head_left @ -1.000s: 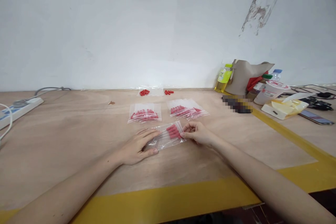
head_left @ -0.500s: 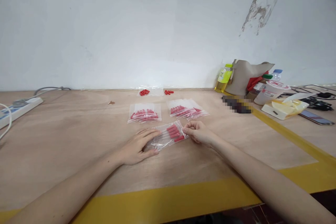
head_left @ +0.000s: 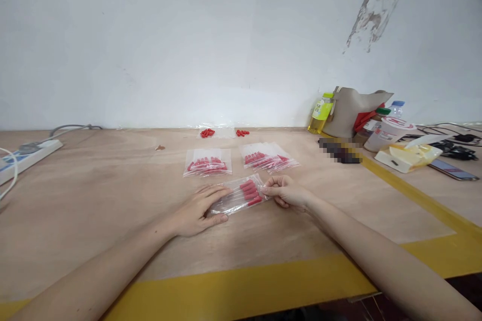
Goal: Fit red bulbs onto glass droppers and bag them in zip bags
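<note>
A clear zip-lock bag (head_left: 230,201) lies on the wooden table in front of me, with several red rod-shaped pieces (head_left: 250,190) lined up side by side at its right end. Resting flat on the bag's left end is my left hand (head_left: 201,210), fingers stretched and thumb apart. My right hand (head_left: 288,192) pinches the bag's right edge between thumb and fingers. Just beyond it lie two groups of similar filled bags, one on the left (head_left: 208,162) and one on the right (head_left: 268,156).
Loose red pieces (head_left: 207,133) lie by the wall on clear plastic. On the right stand a yellow-green bottle (head_left: 321,113), a grey bag (head_left: 344,113), a tub (head_left: 387,133), a tissue pack (head_left: 408,155) and a phone (head_left: 454,169). A power strip (head_left: 33,158) sits at left. Yellow tape (head_left: 241,286) edges the table.
The lowest red piece, which lay apart and askew, now lies closer against the others inside the bag. My right fingers have shifted slightly on the bag's edge; my left hand stays put.
</note>
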Motion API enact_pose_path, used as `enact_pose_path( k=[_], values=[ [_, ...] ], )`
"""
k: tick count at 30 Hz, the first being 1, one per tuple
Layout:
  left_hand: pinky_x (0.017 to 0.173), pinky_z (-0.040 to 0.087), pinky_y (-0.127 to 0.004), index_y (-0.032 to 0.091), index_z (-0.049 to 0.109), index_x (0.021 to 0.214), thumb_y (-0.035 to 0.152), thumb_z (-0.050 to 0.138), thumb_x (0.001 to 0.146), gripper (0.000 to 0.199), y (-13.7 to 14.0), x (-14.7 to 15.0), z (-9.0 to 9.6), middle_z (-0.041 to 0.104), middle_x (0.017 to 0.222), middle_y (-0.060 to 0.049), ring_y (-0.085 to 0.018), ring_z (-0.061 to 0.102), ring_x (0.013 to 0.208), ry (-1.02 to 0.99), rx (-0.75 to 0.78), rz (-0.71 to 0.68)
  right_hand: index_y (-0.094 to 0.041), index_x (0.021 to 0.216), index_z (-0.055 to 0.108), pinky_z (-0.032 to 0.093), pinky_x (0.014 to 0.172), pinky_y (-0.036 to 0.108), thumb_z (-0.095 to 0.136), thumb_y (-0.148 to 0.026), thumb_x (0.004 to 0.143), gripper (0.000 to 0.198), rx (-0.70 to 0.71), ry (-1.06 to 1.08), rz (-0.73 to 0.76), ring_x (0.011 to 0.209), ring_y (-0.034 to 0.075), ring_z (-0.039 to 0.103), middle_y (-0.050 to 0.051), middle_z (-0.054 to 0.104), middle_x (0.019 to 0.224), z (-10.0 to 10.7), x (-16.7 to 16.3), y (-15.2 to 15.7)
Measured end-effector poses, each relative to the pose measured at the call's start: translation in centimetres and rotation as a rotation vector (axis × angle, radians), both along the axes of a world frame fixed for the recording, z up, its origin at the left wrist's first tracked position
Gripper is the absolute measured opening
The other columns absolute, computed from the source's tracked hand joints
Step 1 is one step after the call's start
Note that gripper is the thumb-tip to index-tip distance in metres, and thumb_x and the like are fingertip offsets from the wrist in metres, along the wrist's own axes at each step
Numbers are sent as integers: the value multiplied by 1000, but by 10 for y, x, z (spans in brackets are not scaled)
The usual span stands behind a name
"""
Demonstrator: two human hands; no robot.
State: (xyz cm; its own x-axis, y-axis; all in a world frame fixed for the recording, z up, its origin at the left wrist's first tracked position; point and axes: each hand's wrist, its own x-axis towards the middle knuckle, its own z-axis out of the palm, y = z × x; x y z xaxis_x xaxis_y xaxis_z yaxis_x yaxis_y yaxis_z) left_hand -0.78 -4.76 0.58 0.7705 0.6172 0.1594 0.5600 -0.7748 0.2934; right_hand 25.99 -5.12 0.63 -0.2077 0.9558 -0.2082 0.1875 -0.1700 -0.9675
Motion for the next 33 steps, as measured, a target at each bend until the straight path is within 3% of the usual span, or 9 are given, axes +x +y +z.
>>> enact_pose_path(
  k=[5,7,10,14,18,22,28,33],
  values=[
    [102,28,-40,24,36,129,39,44,85,47,0,0,2,20,142,-7,-24,23,128,-112,168,24,-18,89,46,23,27,14,73,-28,55,44,-25,45,42,29,4,35,-12,48,43,-1,5,0],
    [104,24,-41,24,40,126,38,42,86,43,9,3,10,26,140,-7,-23,23,128,-103,277,64,-17,89,48,19,26,14,72,-31,57,43,-54,67,38,27,2,30,-12,47,40,-2,6,1],
    [104,17,-47,25,41,126,41,39,86,43,38,13,29,40,132,-8,-23,31,124,70,359,134,-16,77,52,13,25,15,68,-37,62,31,-85,38,37,24,2,25,-10,43,33,-3,4,5],
    [99,16,-54,27,42,126,54,36,83,51,86,36,46,39,134,-8,-28,30,124,316,298,213,-16,58,49,13,24,14,64,-39,66,28,-125,-28,45,23,2,24,-10,35,27,-3,0,11],
    [94,21,-56,32,48,120,58,36,79,50,109,47,40,42,132,-7,-32,33,121,423,129,264,-15,56,50,18,24,14,66,-30,64,23,-150,-31,79,24,2,28,-10,39,30,0,-2,11],
    [91,33,-44,31,53,115,54,34,82,45,108,26,27,47,127,-5,-27,41,115,405,129,260,-15,54,49,22,25,12,63,-22,67,21,-160,-6,70,26,3,34,-7,42,30,0,-6,10],
    [85,38,-42,29,55,112,50,31,84,43,104,-41,20,47,126,-5,-27,41,114,349,180,344,-13,60,50,33,29,12,54,-13,75,15,-169,198,-131,32,4,43,-3,53,42,-2,-44,12],
    [94,28,-51,28,55,113,42,36,84,38,91,-67,20,44,129,-7,-29,35,120,291,323,360,-13,66,50,51,58,17,45,-4,78,16,-246,469,-212,53,6,59,1,58,55,12,-91,4]
  ],
)
